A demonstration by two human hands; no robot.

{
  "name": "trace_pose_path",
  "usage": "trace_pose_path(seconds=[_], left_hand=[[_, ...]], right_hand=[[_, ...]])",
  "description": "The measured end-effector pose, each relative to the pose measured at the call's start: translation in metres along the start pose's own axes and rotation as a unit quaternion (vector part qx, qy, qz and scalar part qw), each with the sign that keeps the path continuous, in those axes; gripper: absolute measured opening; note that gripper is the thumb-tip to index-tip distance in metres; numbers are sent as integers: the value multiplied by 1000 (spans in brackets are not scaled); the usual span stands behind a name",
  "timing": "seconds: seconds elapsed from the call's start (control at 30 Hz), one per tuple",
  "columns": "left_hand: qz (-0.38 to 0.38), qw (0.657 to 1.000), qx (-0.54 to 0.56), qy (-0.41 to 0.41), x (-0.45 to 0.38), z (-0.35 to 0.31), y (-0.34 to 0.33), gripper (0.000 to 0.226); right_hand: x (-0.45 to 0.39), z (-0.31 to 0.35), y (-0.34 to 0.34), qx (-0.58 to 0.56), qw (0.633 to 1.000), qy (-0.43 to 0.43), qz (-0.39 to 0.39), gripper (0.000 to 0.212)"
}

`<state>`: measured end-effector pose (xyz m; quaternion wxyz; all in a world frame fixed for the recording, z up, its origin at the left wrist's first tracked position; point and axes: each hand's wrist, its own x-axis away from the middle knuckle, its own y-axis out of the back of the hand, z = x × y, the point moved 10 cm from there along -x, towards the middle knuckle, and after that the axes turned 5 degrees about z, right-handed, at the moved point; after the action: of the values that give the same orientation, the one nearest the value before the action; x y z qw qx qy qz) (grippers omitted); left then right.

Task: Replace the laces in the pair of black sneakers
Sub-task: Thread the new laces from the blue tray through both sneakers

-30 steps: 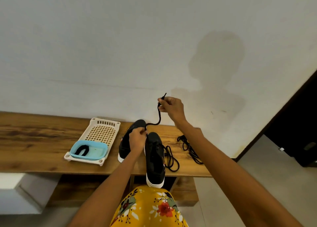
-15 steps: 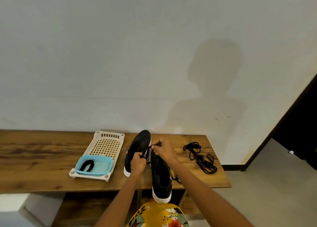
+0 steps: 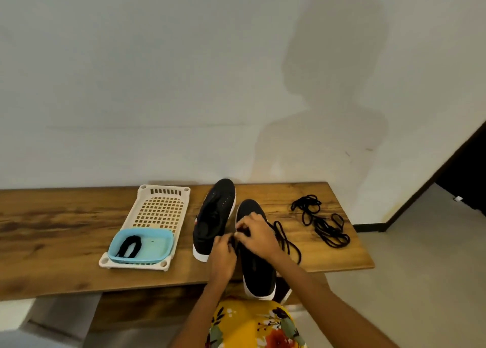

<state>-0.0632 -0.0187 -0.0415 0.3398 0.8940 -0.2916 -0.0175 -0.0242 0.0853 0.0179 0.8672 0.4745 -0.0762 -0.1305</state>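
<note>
A long brown wooden table (image 3: pixel 52 232) stands against a plain white wall (image 3: pixel 157 71), with a grey floor (image 3: pixel 420 269) and a dark doorway (image 3: pixel 468 169) off at 3 o'clock. On the table, at 9 o'clock from the shoes, a cream basket tray (image 3: pixel 160 208) holds a small blue tub (image 3: pixel 155 247) with a black lace piece (image 3: pixel 130 245) in it, and at 3 o'clock a loose pile of black laces (image 3: pixel 322 220) lies well apart. The two black sneakers sit side by side — the left sneaker (image 3: pixel 214 216) bare and the right sneaker (image 3: pixel 259 271) hanging over the near edge — and over that one the left hand (image 3: pixel 222 258) and the right hand (image 3: pixel 256 233) both pinch a black lace (image 3: pixel 285 238) that trails off toward 4 o'clock, and the hands hide the eyelets.
</note>
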Motion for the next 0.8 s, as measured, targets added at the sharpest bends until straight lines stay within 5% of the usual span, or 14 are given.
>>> trace_pose_path(seconds=[0.13, 0.27, 0.43, 0.57, 0.73, 0.8], left_hand=[[-55, 998, -4, -43, -1, -26, -2, 26], [-70, 997, -7, -45, -11, -37, -10, 22], [-60, 996, -19, -56, -16, -35, -19, 22], [-92, 992, -9, -82, -10, -50, -10, 22], [-85, 985, 27, -150, -5, -113, 4, 22], [-41, 985, 28, -166, -5, -143, 1, 28]], right_hand=[[19, -99, 37, -99, 971, -183, -118, 15], [38, -186, 6, -57, 927, -370, 9, 32], [37, -194, -10, -58, 930, -362, 23, 22], [29, -166, 35, -239, 923, -288, -89, 41], [23, -107, 110, -356, 914, -171, -93, 18], [26, -87, 143, -434, 881, -138, -128, 19]])
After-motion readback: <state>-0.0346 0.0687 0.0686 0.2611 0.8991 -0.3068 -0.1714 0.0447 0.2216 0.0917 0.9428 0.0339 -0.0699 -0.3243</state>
